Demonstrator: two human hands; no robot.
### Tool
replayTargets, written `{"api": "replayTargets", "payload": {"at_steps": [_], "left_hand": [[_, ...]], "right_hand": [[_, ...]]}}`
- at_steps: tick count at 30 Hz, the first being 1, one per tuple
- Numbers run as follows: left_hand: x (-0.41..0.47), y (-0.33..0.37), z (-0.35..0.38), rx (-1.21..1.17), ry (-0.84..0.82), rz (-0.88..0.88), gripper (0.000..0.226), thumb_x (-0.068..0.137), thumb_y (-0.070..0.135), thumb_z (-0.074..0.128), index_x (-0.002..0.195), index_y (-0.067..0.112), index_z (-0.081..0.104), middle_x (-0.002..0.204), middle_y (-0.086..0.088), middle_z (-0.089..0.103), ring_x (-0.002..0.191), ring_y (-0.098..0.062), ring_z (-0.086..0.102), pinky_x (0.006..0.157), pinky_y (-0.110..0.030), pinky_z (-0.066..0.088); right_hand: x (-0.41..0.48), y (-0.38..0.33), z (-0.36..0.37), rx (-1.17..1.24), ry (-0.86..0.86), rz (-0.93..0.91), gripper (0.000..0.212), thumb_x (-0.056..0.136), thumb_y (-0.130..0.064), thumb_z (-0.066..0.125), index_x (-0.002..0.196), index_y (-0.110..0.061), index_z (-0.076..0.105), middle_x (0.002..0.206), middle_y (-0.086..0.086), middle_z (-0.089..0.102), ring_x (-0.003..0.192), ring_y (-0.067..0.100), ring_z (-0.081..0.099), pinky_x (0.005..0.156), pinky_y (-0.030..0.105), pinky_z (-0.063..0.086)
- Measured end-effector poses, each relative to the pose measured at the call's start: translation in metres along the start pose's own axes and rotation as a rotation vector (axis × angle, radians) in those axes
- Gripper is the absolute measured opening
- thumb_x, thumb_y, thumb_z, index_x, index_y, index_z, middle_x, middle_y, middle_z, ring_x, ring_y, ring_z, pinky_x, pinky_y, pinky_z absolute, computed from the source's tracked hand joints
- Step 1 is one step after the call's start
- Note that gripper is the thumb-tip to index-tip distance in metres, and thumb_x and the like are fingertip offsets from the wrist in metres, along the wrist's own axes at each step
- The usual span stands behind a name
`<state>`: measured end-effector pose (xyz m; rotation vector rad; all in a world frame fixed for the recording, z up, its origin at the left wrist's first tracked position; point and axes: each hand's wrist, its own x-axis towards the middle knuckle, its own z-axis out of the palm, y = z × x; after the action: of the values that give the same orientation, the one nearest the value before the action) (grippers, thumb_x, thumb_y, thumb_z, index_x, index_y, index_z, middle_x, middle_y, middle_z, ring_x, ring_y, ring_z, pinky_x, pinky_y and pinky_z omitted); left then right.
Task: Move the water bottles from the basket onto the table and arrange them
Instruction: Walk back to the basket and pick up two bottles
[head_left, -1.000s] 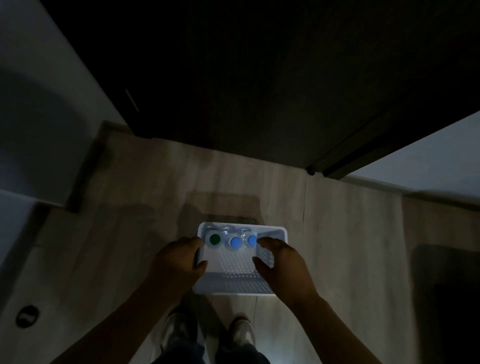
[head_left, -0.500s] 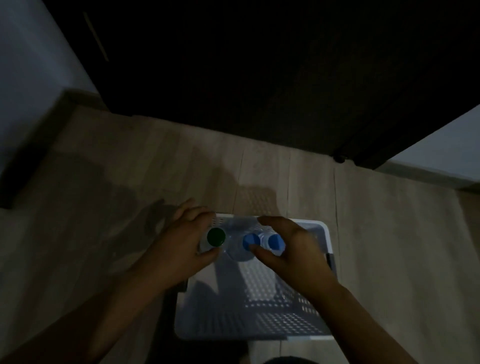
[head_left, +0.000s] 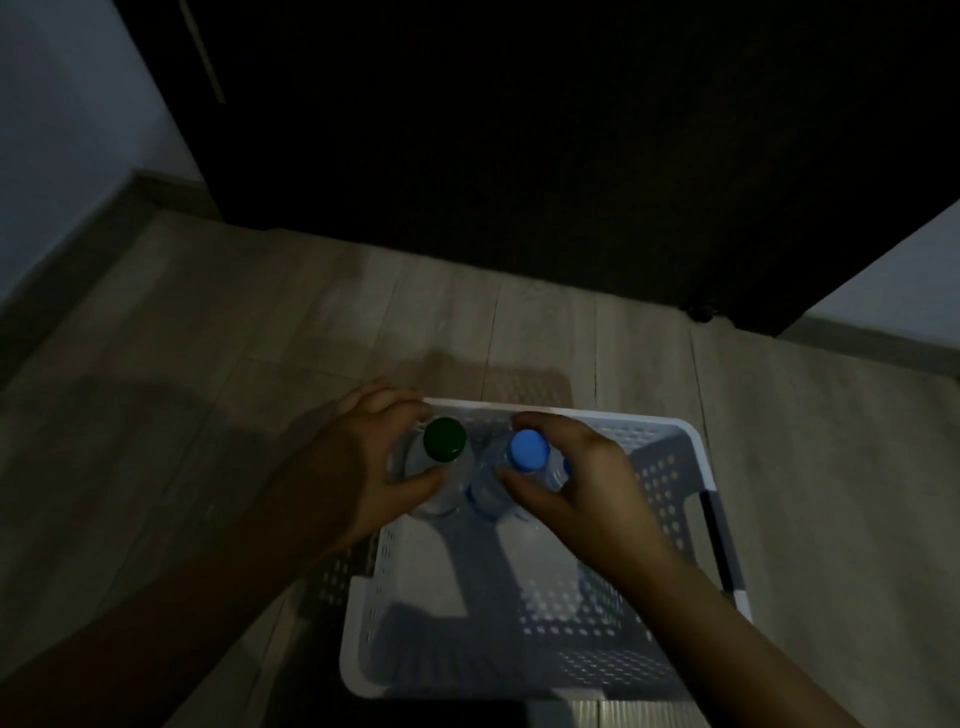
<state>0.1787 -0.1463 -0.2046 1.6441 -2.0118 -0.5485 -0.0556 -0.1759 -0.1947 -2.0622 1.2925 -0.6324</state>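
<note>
Left fingers (head_left: 415, 480): the left hand (head_left: 374, 462) curls round the shoulder of the green-capped bottle (head_left: 443, 440), with the thumb on the near side and the other fingers on the far side.
Right fingers (head_left: 524, 491): the right hand (head_left: 592, 493) grips the blue-capped bottle (head_left: 529, 450) the same way, just under its cap.
Bottles: both stand upright, just beside each other, in the far left corner of the basket (head_left: 698, 467).
Edges: the left fingertips lie at the far rim, and the left wall is close beside the green-capped bottle.
Open room: the basket's perforated bottom shows from the bottles to the near and right walls, crossed by arm shadows.
Around: the basket stands on a plank floor (head_left: 208, 364), and a dark door (head_left: 519, 130) rises beyond it.
</note>
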Motion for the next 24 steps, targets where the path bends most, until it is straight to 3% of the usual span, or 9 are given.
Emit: {"api": "replayTargets", "payload": {"at_steps": [4,7,10,18,22,24], "left_hand": [[0.0,-0.001,0.012,-0.093,-0.022,-0.073,0.064,0.071,0.061,0.06,0.127,0.03,0.052,0.132,0.02,0.039,0.126,-0.003,0.034,0.105,-0.034,0.038],[-0.001,-0.002,0.021,-0.118,-0.012,-0.107,0.063,0.071,0.069,0.051,0.126,0.041,0.046,0.142,0.017,0.037,0.13,-0.008,0.037,0.106,-0.041,0.04],[-0.002,-0.002,0.028,-0.153,0.003,-0.131,0.06,0.074,0.073,0.045,0.127,0.048,0.036,0.148,0.018,0.031,0.133,-0.01,0.037,0.106,-0.045,0.041],[-0.003,0.003,0.031,-0.214,0.025,-0.164,0.049,0.081,0.063,0.046,0.127,0.049,0.037,0.14,0.031,0.027,0.141,-0.003,0.021,0.116,-0.04,0.024],[-0.003,0.006,0.031,-0.275,0.031,-0.196,0.083,0.072,0.08,0.036,0.139,0.032,0.041,0.147,0.018,0.032,0.141,-0.002,0.015,0.118,-0.035,0.017],[-0.003,0.008,0.03,-0.298,0.058,-0.229,0.075,0.076,0.071,0.043,0.14,0.033,0.041,0.147,0.018,0.034,0.141,-0.002,0.017,0.118,-0.039,0.021]], "right_hand": [[-0.001,-0.002,0.007,0.098,0.057,-0.018,0.026,0.081,-0.042,0.063,0.101,-0.056,0.054,0.102,-0.03,0.061,0.097,-0.011,0.057,0.079,0.002,0.042],[-0.002,-0.003,0.01,0.12,0.062,-0.03,0.03,0.083,-0.038,0.063,0.099,-0.061,0.051,0.103,-0.04,0.057,0.097,-0.016,0.055,0.077,-0.002,0.04],[-0.004,0.001,0.012,0.141,0.08,-0.041,0.03,0.085,-0.032,0.066,0.101,-0.054,0.054,0.105,-0.034,0.059,0.097,-0.012,0.057,0.079,0.0,0.04],[-0.005,0.001,0.015,0.202,0.099,-0.054,0.03,0.087,-0.032,0.065,0.104,-0.055,0.055,0.106,-0.034,0.06,0.099,-0.011,0.058,0.079,0.001,0.042],[-0.005,0.001,0.015,0.208,0.109,-0.035,0.019,0.086,-0.038,0.064,0.104,-0.044,0.059,0.102,-0.025,0.064,0.098,-0.002,0.061,0.079,0.008,0.046],[-0.005,-0.001,0.014,0.221,0.116,-0.028,0.018,0.086,-0.034,0.065,0.102,-0.04,0.06,0.1,-0.024,0.064,0.096,-0.001,0.061,0.077,0.008,0.045]]}}
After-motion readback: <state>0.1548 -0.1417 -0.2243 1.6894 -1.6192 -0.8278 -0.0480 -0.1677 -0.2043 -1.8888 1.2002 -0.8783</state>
